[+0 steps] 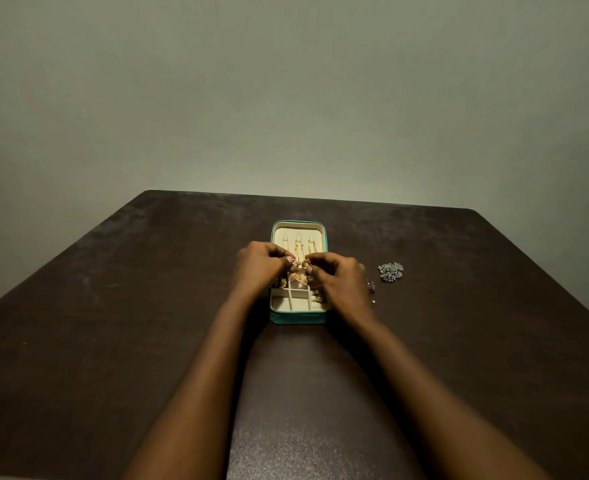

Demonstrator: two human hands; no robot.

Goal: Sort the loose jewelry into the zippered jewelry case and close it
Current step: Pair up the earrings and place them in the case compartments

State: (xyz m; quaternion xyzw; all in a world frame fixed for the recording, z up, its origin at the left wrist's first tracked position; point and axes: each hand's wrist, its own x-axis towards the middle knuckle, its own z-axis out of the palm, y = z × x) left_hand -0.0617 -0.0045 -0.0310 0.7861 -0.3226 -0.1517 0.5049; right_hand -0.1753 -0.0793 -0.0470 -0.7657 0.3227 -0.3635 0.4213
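Over jewelry case, left hand, right hand both pinch gold piece, maybe earring.

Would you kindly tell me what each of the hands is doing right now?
Left hand: pinches gold jewelry over the open case.
Right hand: pinches gold jewelry too.

Shot from head height, close over a dark table; facing forward and down; with grey wall across upper frame.
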